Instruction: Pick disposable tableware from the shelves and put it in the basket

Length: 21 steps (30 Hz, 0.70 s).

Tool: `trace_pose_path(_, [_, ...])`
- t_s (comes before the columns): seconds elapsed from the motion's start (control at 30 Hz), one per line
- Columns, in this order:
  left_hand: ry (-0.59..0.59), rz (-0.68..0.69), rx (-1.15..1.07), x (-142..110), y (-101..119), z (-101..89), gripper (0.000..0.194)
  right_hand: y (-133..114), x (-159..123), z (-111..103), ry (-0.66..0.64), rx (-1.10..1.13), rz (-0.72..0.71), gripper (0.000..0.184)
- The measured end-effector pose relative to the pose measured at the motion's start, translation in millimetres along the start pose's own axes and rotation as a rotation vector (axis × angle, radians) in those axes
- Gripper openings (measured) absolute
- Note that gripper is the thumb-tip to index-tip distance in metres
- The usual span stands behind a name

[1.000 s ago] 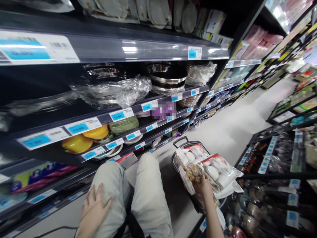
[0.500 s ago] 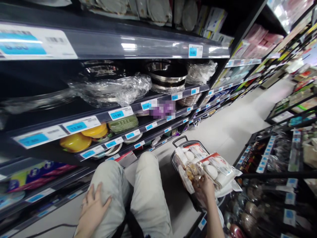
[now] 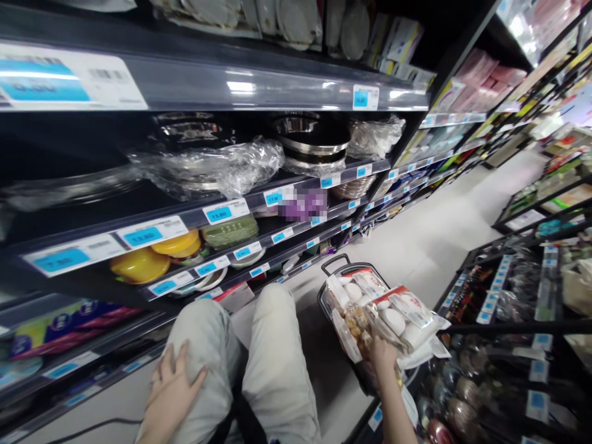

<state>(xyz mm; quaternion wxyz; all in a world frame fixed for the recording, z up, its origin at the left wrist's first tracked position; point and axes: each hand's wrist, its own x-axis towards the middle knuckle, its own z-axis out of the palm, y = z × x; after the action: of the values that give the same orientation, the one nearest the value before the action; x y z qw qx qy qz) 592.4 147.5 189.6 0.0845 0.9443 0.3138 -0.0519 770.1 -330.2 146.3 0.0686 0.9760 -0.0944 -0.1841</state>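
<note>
I crouch in a shop aisle with my knees (image 3: 272, 320) in light trousers pointing at the shelves. My left hand (image 3: 173, 388) lies flat on my left thigh, fingers spread, holding nothing. My right hand (image 3: 383, 356) reaches into a dark shopping basket (image 3: 333, 266) on the floor and grips a clear packet of brown snacks (image 3: 358, 322). White round items in clear red-printed packets (image 3: 402, 314) fill the basket beside it.
Dark shelving (image 3: 194, 92) with blue price labels runs along the left, holding plastic-wrapped metal bowls (image 3: 309, 142), yellow bowls (image 3: 141, 264) and a green pack (image 3: 231, 231). Another rack (image 3: 518, 320) of goods stands close on the right. Pale aisle floor (image 3: 444, 228) stretches ahead.
My right hand shifted slightly inside the basket among the packets. My left hand stays on my thigh. The view barely moved.
</note>
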Motion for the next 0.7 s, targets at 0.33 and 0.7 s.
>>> trace_pose_path(0.33, [-0.033, -0.034, -0.01, -0.9, 3.9, -6.2, 0.069, -13.0, -21.6, -19.2, 0.107, -0.093, 0.064, 0.03])
trace_pose_path(0.7, [-0.014, -0.021, -0.005, 1.0, -1.2, 3.8, 0.07, -50.6, 48.0, -49.5, 0.108, 0.005, -0.339, 0.042])
